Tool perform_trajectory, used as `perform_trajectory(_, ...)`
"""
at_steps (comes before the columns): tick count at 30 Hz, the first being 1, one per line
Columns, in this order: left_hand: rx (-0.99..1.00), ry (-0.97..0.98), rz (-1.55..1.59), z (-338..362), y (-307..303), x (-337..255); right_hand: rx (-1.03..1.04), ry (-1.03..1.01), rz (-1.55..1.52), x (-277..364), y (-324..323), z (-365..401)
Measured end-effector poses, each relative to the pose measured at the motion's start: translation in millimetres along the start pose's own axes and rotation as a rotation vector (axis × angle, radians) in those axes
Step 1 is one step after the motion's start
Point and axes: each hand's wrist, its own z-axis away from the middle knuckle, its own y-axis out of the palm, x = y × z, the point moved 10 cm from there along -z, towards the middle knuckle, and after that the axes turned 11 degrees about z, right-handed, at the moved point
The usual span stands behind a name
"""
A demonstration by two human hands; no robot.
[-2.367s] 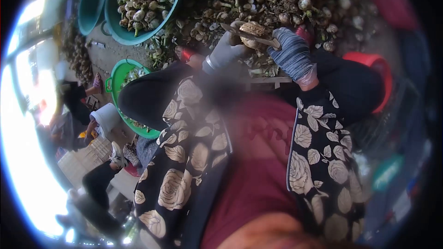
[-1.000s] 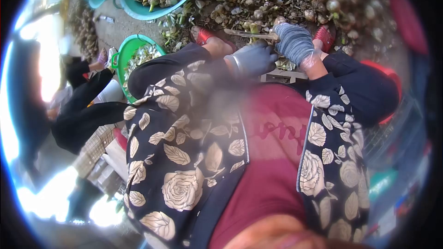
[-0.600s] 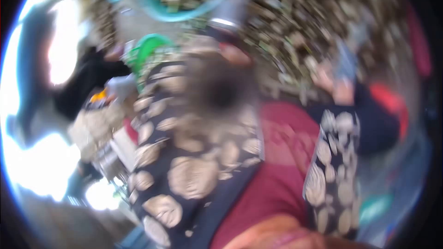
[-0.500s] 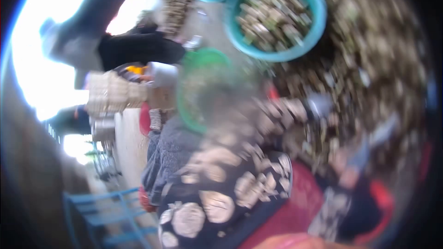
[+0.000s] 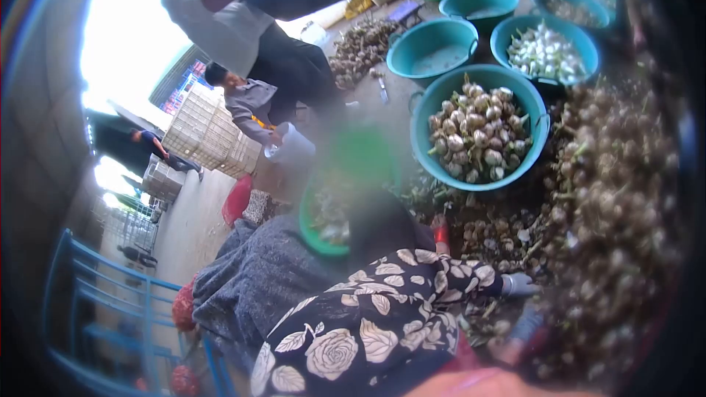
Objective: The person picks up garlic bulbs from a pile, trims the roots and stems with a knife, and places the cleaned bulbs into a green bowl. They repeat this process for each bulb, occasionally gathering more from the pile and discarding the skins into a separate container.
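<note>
Neither of my hands can be made out in the head view. A blurred pinkish shape fills part of the bottom edge, too close to identify. In front of me a co-worker in a dark floral jacket bends over a heap of garlic bulbs. One gloved hand of that person reaches down among the bulbs, and a second gloved hand is close by. Past them, a teal tub contains garlic bulbs with short stems. Blur covers part of a green basin holding small pale pieces.
Another teal tub holds whiter garlic; more tubs stand beyond. A person in grey holds a pale bucket beside stacked crates. Someone stands at upper left. A blue metal frame is at lower left.
The view has swung and sharpened, so more tubs show at upper right. The garlic-filled tub and the co-worker sit lower in the frame. The person with the bucket is now clearly visible.
</note>
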Motion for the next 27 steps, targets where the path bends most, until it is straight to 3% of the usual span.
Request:
perform_trajectory(1, 0.116, 0.247, -0.090, -1, 13, -14, 0.005, -0.003, 0.003, -3, 0, 4)
perform_trajectory(4, -0.051, 0.360, 0.115, 13, -1, -18, 0.010, -0.011, -0.028, -11, 3, 9)
perform_trajectory(7, 0.003, 0.339, 0.362, 87, -22, -60, -0.015, -0.012, -0.075, -19, -3, 21)
perform_trajectory(8, 0.021, 0.245, 0.132, 115, -40, -84, -0.030, -0.013, -0.088, -23, -7, 27)
perform_trajectory(9, -0.091, 0.274, -0.116, 117, -50, -79, -0.046, -0.008, -0.100, -25, -11, 33)
perform_trajectory(10, -0.175, 0.353, -0.153, 119, -55, -75, -0.068, -0.006, -0.115, -29, -15, 40)
perform_trajectory(11, -0.189, 0.433, -0.127, 125, -58, -78, -0.091, -0.005, -0.130, -31, -20, 46)
perform_trajectory(12, -0.026, 0.269, 0.119, 132, -54, -73, -0.116, -0.009, -0.142, -30, -25, 51)
perform_trajectory(13, 0.015, 0.220, 0.270, 137, -52, -65, -0.139, -0.026, -0.150, -30, -29, 56)
perform_trajectory(14, -0.043, 0.231, 0.112, 140, -62, -63, -0.164, -0.064, -0.142, -25, -34, 59)
perform_trajectory(15, -0.091, 0.260, 0.114, 132, -63, -41, -0.191, -0.123, -0.084, -16, -39, 62)
perform_trajectory(16, -0.045, 0.378, 0.321, 146, -70, -55, -0.232, -0.184, 0.024, -9, -47, 63)
perform_trajectory(17, 0.003, 0.325, 0.458, 168, -80, -80, -0.316, -0.141, 0.443, 19, -65, 73)
perform_trajectory(18, 0.152, 0.432, 0.607, 166, -79, -85, -0.252, -0.002, 0.684, 23, -72, 82)
perform_trajectory(19, 0.040, 0.445, 0.863, 171, -85, -71, -0.280, -0.262, 0.794, 50, -68, 95)
perform_trajectory(20, 0.062, 0.453, 0.879, 180, -84, -73, -0.333, -0.520, 0.913, 74, -63, 117)
perform_trajectory(23, 0.143, 0.401, 1.048, 207, -82, -102, -0.236, -0.473, 0.749, 106, -41, 131)
perform_trajectory(27, 0.113, 0.398, 0.905, 211, -78, -90, -0.160, -0.654, 0.932, 112, -12, 142)
